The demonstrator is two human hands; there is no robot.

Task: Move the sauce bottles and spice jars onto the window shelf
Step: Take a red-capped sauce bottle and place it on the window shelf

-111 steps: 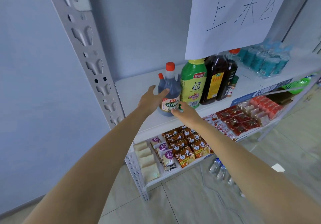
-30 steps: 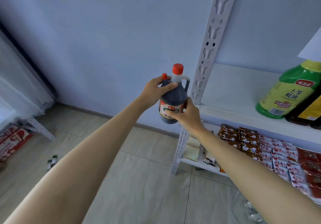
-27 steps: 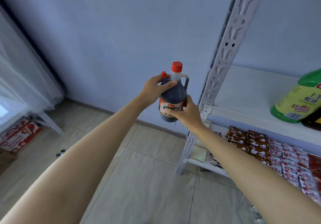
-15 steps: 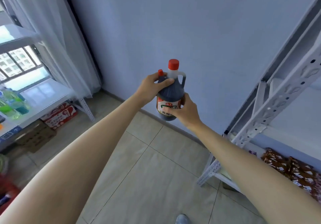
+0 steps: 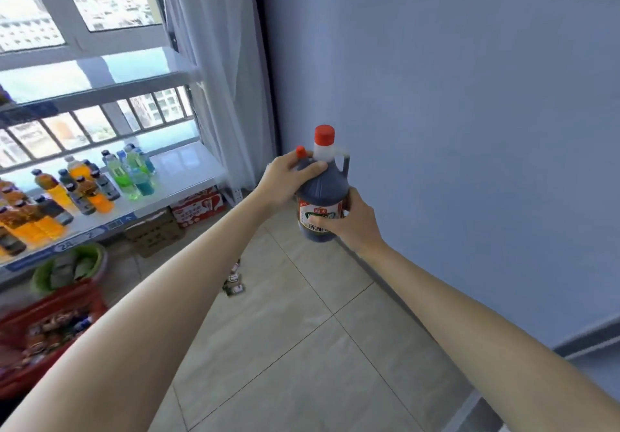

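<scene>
Dark sauce fills the two bottles a person carries in mid-air, upright, above the tiled floor. The metal rack they came from has dropped out of sight within the last second, and the window shelf has swung into view at left, its near end bare beside rows of coloured drink bottles; the carry looks past halfway, with only the set-down left. The left hand curls over the shoulder of the large sauce bottle and round the small red-capped bottle pressed against it. The right hand grips the large bottle low, across its label. Both bottles sit between the hands, well apart from the shelf.
</scene>
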